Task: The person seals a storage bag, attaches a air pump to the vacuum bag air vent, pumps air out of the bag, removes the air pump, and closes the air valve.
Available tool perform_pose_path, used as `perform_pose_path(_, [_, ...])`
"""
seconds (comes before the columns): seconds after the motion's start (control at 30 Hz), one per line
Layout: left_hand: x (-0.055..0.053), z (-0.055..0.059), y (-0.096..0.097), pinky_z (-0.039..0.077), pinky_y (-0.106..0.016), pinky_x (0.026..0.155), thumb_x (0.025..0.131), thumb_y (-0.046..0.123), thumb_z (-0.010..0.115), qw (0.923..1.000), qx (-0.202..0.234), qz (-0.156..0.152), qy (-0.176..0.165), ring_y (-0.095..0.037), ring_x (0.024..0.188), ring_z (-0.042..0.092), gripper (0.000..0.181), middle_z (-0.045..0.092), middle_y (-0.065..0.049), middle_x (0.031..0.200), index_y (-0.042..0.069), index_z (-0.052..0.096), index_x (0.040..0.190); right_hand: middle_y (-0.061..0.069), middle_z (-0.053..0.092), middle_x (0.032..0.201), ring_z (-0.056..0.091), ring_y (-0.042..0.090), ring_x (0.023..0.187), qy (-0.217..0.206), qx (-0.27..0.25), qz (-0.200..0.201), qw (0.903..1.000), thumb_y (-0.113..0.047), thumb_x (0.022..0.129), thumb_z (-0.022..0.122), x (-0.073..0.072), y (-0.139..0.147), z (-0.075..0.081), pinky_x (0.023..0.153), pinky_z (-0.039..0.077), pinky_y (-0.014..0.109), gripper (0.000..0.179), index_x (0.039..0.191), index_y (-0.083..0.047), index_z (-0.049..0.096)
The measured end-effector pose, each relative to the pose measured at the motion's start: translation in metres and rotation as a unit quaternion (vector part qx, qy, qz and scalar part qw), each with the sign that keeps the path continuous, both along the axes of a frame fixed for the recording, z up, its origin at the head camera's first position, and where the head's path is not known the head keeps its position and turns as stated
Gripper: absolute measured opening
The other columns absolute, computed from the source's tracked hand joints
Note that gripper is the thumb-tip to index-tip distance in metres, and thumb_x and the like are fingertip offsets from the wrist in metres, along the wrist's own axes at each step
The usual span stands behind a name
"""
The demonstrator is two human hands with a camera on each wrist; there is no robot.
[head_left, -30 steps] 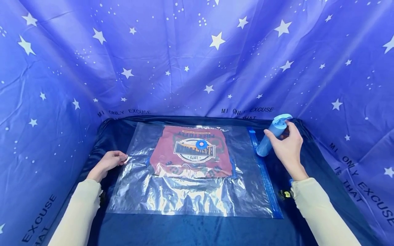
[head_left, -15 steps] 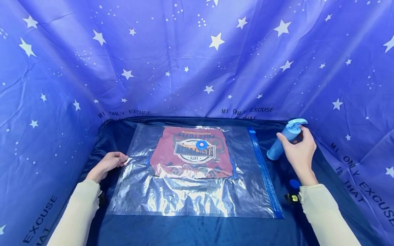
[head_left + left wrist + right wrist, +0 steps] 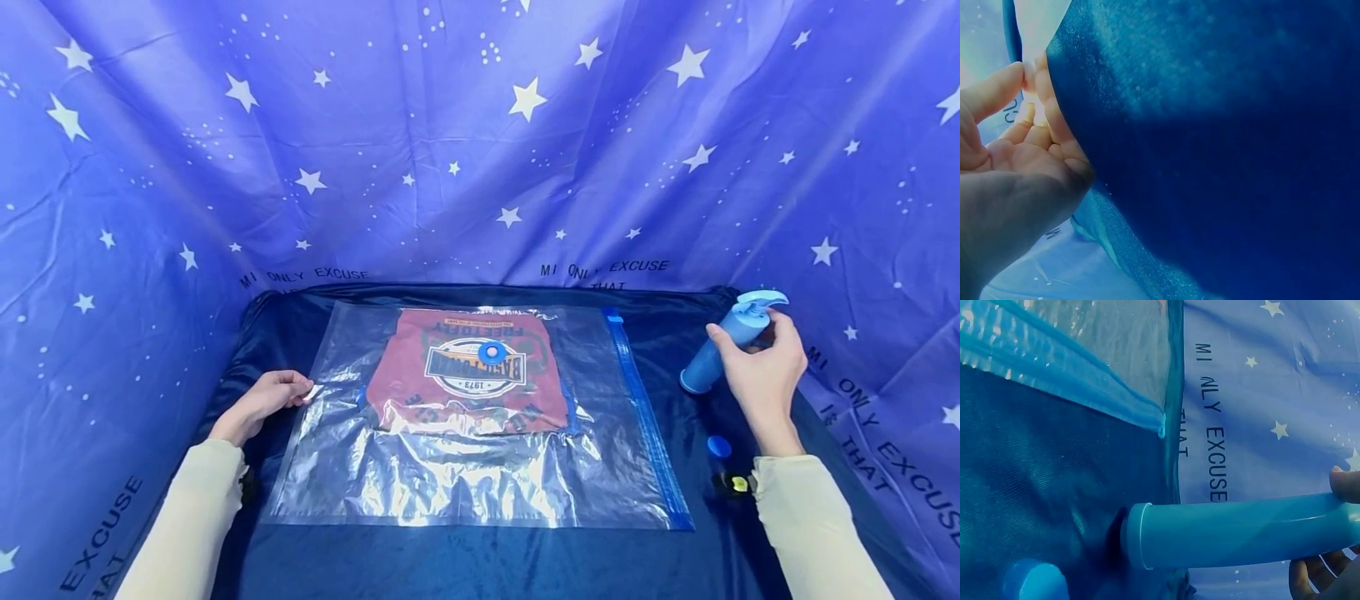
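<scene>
A clear vacuum storage bag (image 3: 465, 475) lies flat with a folded red printed T-shirt (image 3: 390, 358) inside it. Its round blue valve (image 3: 492, 353) sits over the shirt, and a blue zip strip (image 3: 647, 417) runs down its right side. At the bag's left edge my left hand (image 3: 266, 398) pinches the film between thumb and fingers. My right hand (image 3: 768, 367) grips a blue hand pump (image 3: 722, 346) near its top, right of the bag. The pump (image 3: 1241, 531) tilts, its base close to the table cloth; contact cannot be told. Its handle partly hides my fingers.
A small round blue cap (image 3: 719, 447) lies on the dark blue cloth (image 3: 360, 567) right of the bag, near my right wrist. Purple star-printed curtains (image 3: 450, 125) hang behind and on both sides of the table.
My right hand has carried the pump to the right, away from the zip strip, and the blue cap has come into full view. My left hand has stayed at the bag's edge.
</scene>
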State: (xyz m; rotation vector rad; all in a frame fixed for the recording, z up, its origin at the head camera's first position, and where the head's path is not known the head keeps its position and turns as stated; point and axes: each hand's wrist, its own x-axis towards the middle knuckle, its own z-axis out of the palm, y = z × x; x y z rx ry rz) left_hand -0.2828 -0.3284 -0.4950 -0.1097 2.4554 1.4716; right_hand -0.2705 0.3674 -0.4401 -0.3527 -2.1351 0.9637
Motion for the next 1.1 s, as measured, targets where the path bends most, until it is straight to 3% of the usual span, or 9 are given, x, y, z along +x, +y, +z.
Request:
perform_pose_path(0.23, [0.000,-0.004,-0.001,0.044,-0.025,0.071,0.106,0.010,0.058,0.9999,0.004,-0.002,-0.011,-0.012,0.077,0.056,0.018,0.061,0.003,0.080,0.004,0.066,0.091,-0.021,0.049,0.102,0.046,-0.009,0.084,-0.017,0.000,-0.003,0.9999,-0.032,0.085,0.089,0.000,0.006,-0.006,0.071,0.040,0.010,0.066,0.139,-0.004,0.062])
perform_pose_path(0.4, [-0.001,-0.003,0.000,0.044,-0.024,0.071,0.105,0.009,0.058,0.9999,0.014,0.001,-0.006,-0.012,0.076,0.055,0.017,0.060,0.003,0.079,0.005,0.066,0.091,-0.022,0.048,0.101,0.045,-0.008,0.086,-0.016,0.010,-0.002,0.9998,-0.031,0.085,0.089,-0.003,0.008,-0.004,0.075,0.038,0.016,0.066,0.138,-0.003,0.062])
perform_pose_path(0.5, [-0.003,-0.001,0.001,0.044,-0.024,0.071,0.105,0.009,0.059,0.9998,0.016,0.004,-0.006,-0.011,0.075,0.055,0.017,0.060,0.003,0.079,0.005,0.066,0.090,-0.015,0.052,0.104,0.049,0.003,0.093,-0.032,0.014,-0.001,0.9994,-0.032,0.085,0.089,-0.004,0.009,-0.004,0.084,0.040,0.027,0.065,0.135,-0.002,0.062])
perform_pose_path(0.63, [-0.004,0.000,0.001,0.044,-0.024,0.071,0.105,0.010,0.059,0.9998,0.018,0.004,-0.005,-0.011,0.075,0.055,0.018,0.060,0.003,0.079,0.005,0.065,0.089,0.003,0.058,0.111,0.054,0.028,0.106,-0.048,0.014,0.004,0.9987,-0.031,0.086,0.088,-0.003,0.010,-0.006,0.094,0.038,0.046,0.063,0.132,0.002,0.060])
perform_pose_path(0.7, [-0.004,0.000,0.001,0.044,-0.024,0.071,0.106,0.010,0.059,0.9998,0.019,0.004,-0.006,-0.011,0.076,0.055,0.018,0.060,0.003,0.080,0.005,0.065,0.089,0.011,0.059,0.114,0.055,0.034,0.109,-0.056,0.014,0.006,0.9983,-0.032,0.087,0.087,-0.002,0.010,-0.007,0.094,0.038,0.048,0.063,0.132,0.003,0.059])
perform_pose_path(0.93, [-0.002,-0.001,-0.001,0.044,-0.023,0.070,0.106,0.010,0.059,0.9998,0.018,0.002,-0.003,-0.011,0.075,0.055,0.018,0.060,0.004,0.079,0.004,0.065,0.090,0.014,0.056,0.126,0.053,0.029,0.108,-0.152,0.002,0.013,0.9882,-0.044,0.088,0.084,0.011,0.014,-0.001,0.081,0.037,0.028,0.087,0.153,-0.002,0.044])
perform_pose_path(1.0, [-0.002,-0.001,-0.001,0.044,-0.024,0.070,0.106,0.010,0.059,0.9998,0.018,0.000,0.000,-0.010,0.075,0.056,0.018,0.060,0.004,0.080,0.002,0.066,0.092,0.021,0.054,0.132,0.053,0.034,0.112,-0.183,0.006,0.026,0.9827,-0.046,0.091,0.080,0.019,0.016,0.001,0.081,0.037,0.030,0.092,0.157,0.000,0.037])
perform_pose_path(1.1, [-0.001,0.000,-0.002,0.044,-0.024,0.070,0.107,0.011,0.059,0.9999,0.013,-0.002,0.001,-0.010,0.075,0.056,0.017,0.061,0.004,0.081,-0.001,0.067,0.097,0.032,0.050,0.136,0.049,0.044,0.117,-0.214,0.025,0.057,0.9749,-0.042,0.099,0.070,0.034,0.018,-0.002,0.082,0.038,0.041,0.083,0.155,0.008,0.035])
